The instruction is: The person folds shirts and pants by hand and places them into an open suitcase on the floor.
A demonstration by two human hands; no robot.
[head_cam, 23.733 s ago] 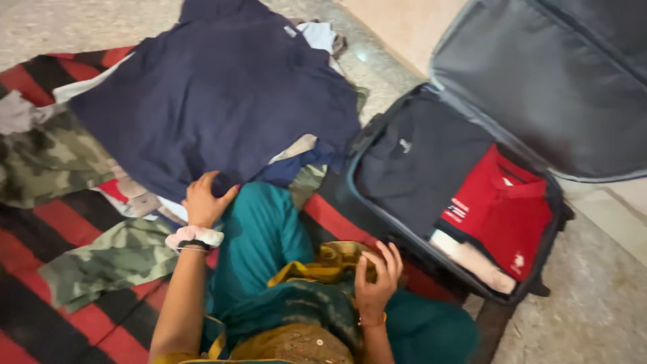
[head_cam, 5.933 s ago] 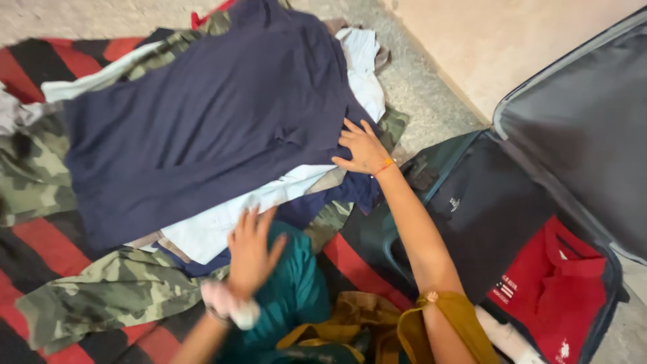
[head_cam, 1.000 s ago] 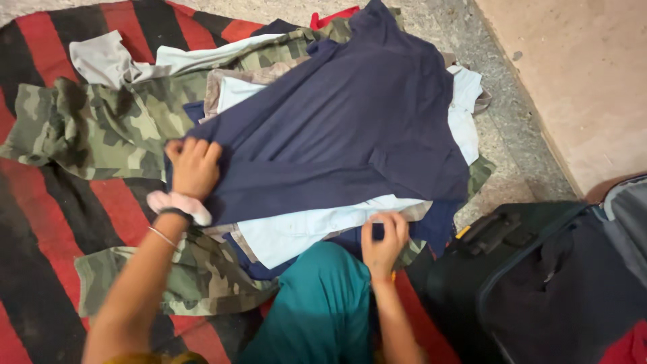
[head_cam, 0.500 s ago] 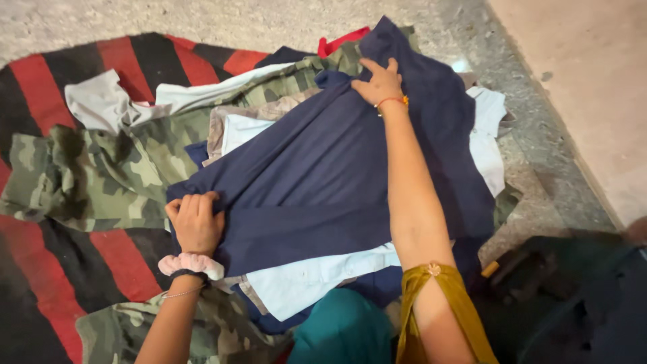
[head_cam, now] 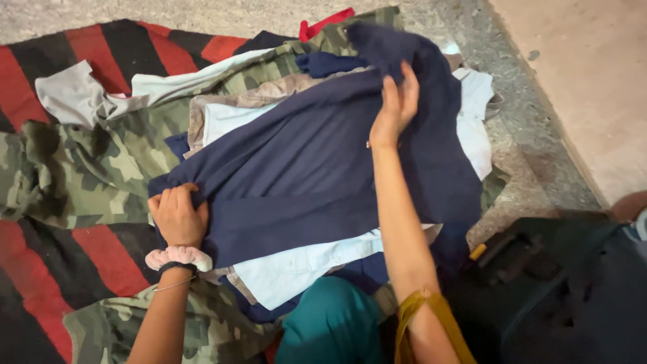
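Landmark: a navy blue shirt (head_cam: 303, 168) lies spread on top of a heap of clothes, at the middle of the view.
Left hand: the left hand (head_cam: 176, 217) sits at the shirt's near-left corner, fingers curled shut on a fold of the navy cloth; a pink scrunchie (head_cam: 178, 257) and a thin bangle ring the wrist.
Right hand: the right hand (head_cam: 395, 108) is raised at the shirt's far edge, fingers mostly straight; the thumb side pinches the lifted navy cloth, though how firmly is hard to tell.
Under the shirt: a pale blue shirt (head_cam: 296, 266) shows at the near edge and again at the far right; a beige garment peeks out at the far left, the rest covered.
Around the shirt: camouflage clothes (head_cam: 87, 168) spread to its left, over a red and black striped blanket (head_cam: 40, 263).
Right of the shirt: a dark suitcase (head_cam: 559, 296), cut off by the frame and too dim to show its contents.
Near edge: a teal-clad knee (head_cam: 330, 323), partly cropped.
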